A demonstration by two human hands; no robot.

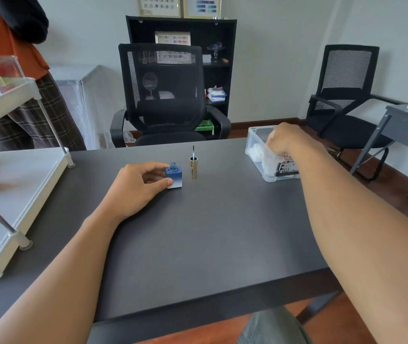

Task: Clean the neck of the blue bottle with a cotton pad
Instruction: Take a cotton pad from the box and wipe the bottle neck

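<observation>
Dark and matte, the desk (198, 232) fills the middle of a small office, with two mesh chairs beyond it and a white rack at the left edge. Near the far side stands the blue bottle (174, 176), square and upright, its cap off and its short neck (172, 166) pointing straight up. The left hand (138, 184) steadies it from the left, thumb and forefinger pinching the body, wrist and forearm lying flat on the desk. Just to the bottle's right the gold cap (193, 167) stands on end with its brush pointing up.

The right hand (287, 140) is well off to the right, reaching down over the rim of a clear plastic box (269, 167) where white cotton pads (256, 150) lie. Its fingers curl downward into the box; whether they have closed on a pad I cannot tell from here. Once it has a pad, that hand will have to travel left across the desk, past the upright brush, and come down onto the neck from above.
</observation>
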